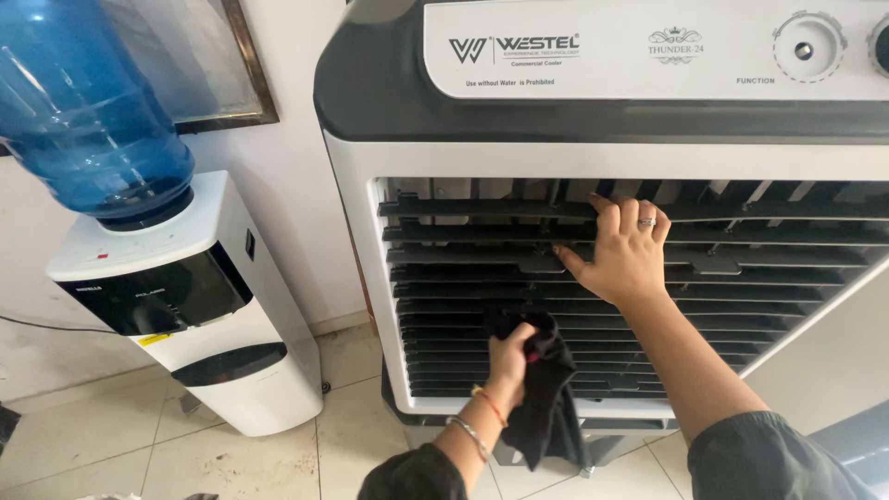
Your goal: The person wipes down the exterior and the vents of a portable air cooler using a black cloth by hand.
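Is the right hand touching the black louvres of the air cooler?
Touching. The head view shows the right hand with fingers curled over a louvre.

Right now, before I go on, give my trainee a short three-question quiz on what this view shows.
1. True or false: the left hand holds a black cloth against the louvres of the air cooler.
2. Where does the right hand rest? A) on the control knob B) on the upper louvres C) on the water dispenser
3. What sits on top of the water dispenser?

Key:
1. True.
2. B.
3. An upturned blue water bottle.
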